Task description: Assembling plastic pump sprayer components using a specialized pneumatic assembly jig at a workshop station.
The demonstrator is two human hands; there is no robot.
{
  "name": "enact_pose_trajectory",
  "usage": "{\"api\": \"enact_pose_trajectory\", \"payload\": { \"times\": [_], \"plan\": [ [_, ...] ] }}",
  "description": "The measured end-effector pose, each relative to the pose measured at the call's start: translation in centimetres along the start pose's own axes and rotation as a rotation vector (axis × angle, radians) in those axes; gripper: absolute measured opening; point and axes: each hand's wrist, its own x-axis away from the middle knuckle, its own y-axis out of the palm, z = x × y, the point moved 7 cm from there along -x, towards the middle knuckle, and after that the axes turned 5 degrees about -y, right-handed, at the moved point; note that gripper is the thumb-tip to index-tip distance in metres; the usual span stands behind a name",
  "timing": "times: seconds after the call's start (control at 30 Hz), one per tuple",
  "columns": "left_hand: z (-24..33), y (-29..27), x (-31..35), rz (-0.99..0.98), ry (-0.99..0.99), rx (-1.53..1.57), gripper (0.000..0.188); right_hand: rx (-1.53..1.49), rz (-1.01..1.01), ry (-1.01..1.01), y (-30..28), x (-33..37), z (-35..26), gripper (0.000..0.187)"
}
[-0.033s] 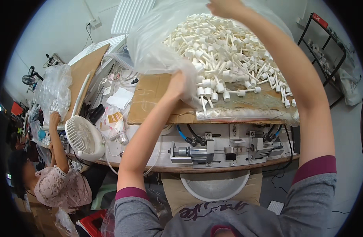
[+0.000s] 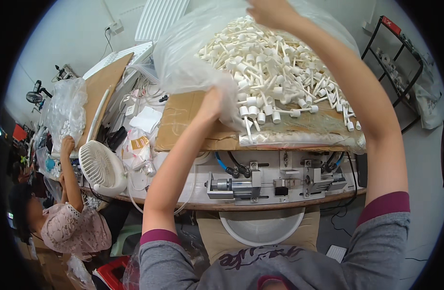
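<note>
A pale workbench (image 2: pixel 181 171) crosses the middle of the frame, much of its top covered. Upper centre, a clear plastic bag (image 2: pixel 176 60) spreads wide, its far edge hard to make out against the wall. Beside its gathered edge lies a heap of white stemmed pieces (image 2: pixel 275 63), partly masked by the right forearm, on brown cardboard (image 2: pixel 181 118). At left, 1 co-worker (image 2: pixel 77 229) sits, lower body mostly hidden. Lower centre, a metal fixture (image 2: pixel 236 188) stands below the cardboard's front edge; a white basin (image 2: pixel 263 226) is cut off by bench and shirt. Left of centre is a white fan (image 2: pixel 103 169). The left hand (image 2: pixel 213 102) clenches the bag's edge, fingers veiled by film. The right hand (image 2: pixel 270 12) meets the top edge; I cannot tell whether it grips anything.
</note>
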Motion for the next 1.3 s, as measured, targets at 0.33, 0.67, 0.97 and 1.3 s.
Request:
{"api": "enact_pose_trajectory", "payload": {
  "times": [0.33,0.67,0.97,1.3],
  "plan": [
    [6.7,-4.9,13.3,0.227,-0.013,-0.116,0.021,-0.15,-0.129,-0.274,4.8,13.8,-15.1,0.053],
    [12.8,12.9,35.3,-0.085,0.382,-0.074,0.017,-0.226,-0.298,-0.266,2.4,16.8,-11.9,0.051],
    [4.5,31.3,43.2,-0.419,0.302,-0.271,0.014,-0.162,0.166,-0.21,-1.4,19.5,-11.6,0.038],
    [9.7,28.9,41.0,-0.54,0.128,0.026,0.042,-0.309,-0.003,-0.083,-2.9,23.4,-11.8,0.014]
  ]
}}
